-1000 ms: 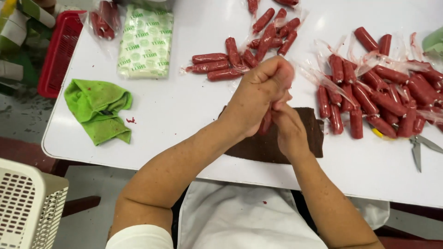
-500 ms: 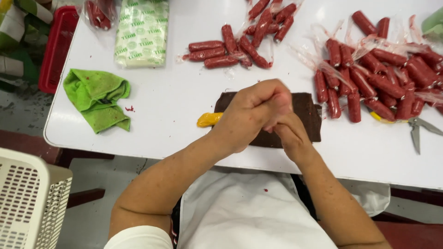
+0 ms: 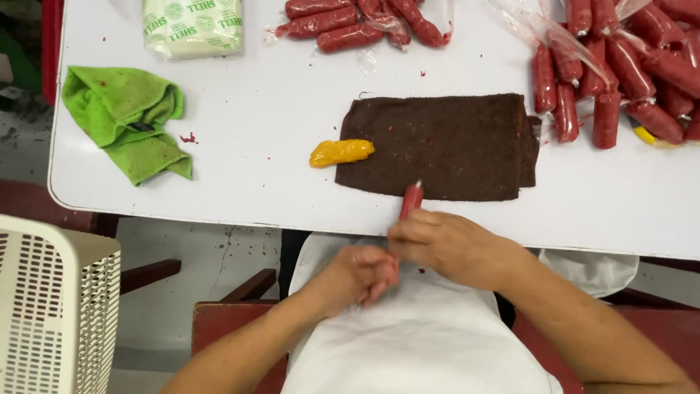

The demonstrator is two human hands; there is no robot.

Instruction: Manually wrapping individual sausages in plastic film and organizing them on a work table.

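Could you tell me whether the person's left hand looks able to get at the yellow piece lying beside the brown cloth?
Probably not at once: the left hand grips the red sausage together with the right hand; otherwise, bare table lies before the yellow piece.

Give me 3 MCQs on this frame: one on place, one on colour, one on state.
1. Where is the yellow lump?
A. On the green cloth
B. On the table, at the left end of the brown cloth
C. In the basket

2. What colour is the crumpled cloth at the left of the table?
A. Green
B. Blue
C. White

3. What are the hands doing?
A. Both lie flat on the table
B. Both grip one red sausage over the apron
C. One lifts the brown cloth

Answers:
1 B: the lump lies on the white top at the brown cloth's left edge.
2 A: it is bright green.
3 B: the right hand and left hand close round the sausage, whose tip sticks up over the table edge.
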